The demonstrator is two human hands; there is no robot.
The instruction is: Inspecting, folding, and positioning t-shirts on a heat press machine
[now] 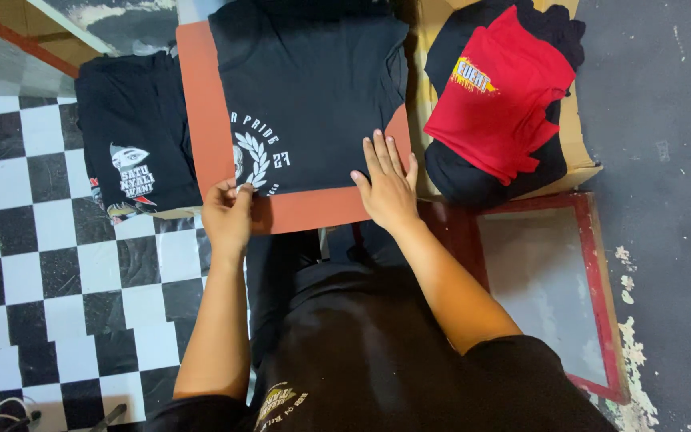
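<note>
Head view: left hand [228,216], fingers curled, pinches the near edge of a black shirt [309,88] lying on an orange board [201,104]; right hand [388,184] presses flat, fingers spread open, on the shirt's lower right corner.

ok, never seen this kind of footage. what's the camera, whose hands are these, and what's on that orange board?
There is no machine here. The single picture comes from a camera worn on a person's head, looking down, so both arms entering from the bottom are the wearer's own.

A black T-shirt with a white wreath print lies on an orange board. The left hand pinches the shirt's lower edge by the print. The right hand lies flat, fingers together, on the shirt's lower right corner.

To the left, a stack of black printed shirts lies by the black-and-white checkered floor. To the right, a red shirt tops dark garments on a cardboard box. A red-framed screen lies below that.
</note>
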